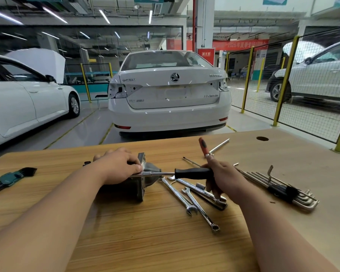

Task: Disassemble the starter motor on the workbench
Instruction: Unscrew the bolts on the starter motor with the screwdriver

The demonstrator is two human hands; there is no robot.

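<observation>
Left hand grips the starter motor to steady it; right hand holds the screwdriver, shaft levelled at the housing.

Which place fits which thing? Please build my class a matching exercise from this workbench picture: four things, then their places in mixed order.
Things
1 starter motor
2 black-handled screwdriver
3 red-handled screwdriver
4 green holder of hex keys

Places
A far left of the bench
B under the left hand
C in the right hand
D lying beyond the right hand

Pairs: 1-B, 2-C, 3-D, 4-A
</observation>
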